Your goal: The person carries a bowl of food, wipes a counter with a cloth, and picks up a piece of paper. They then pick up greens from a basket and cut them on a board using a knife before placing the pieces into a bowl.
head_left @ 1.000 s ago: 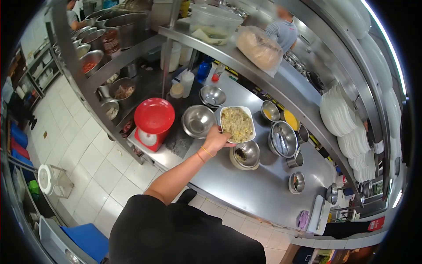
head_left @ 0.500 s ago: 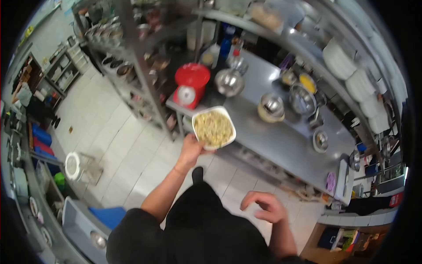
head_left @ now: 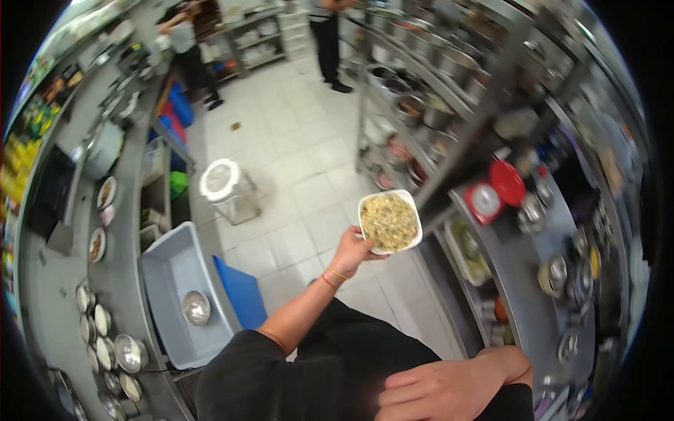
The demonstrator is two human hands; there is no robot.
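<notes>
My left hand point(head_left: 353, 251) is closed on the near left edge of a white square bowl point(head_left: 419, 226), with the arm stretched out in front of me. Chopped food point(head_left: 388, 221), pale yellow with darker bits, fills the bowl almost to its rim. The bowl is held roughly level above the tiled floor. Across the front of my dark clothing lies my right hand point(head_left: 442, 389), its fingers loosely extended and nothing seen in them. Part of that hand is cut off by the lower edge of the view.
A white stool point(head_left: 220, 179) stands ahead on the left, beyond a grey plastic tub point(head_left: 168, 256) holding a metal bowl point(head_left: 196, 308). Right are a metal shelf rack point(head_left: 421, 91) and a steel counter point(head_left: 495, 281) with a red scale point(head_left: 484, 202). Two people point(head_left: 186, 52) stand farther back.
My view has turned left, away from the steel counter toward the aisle. The bowl stays in my left hand. My right hand has come in across my body.
</notes>
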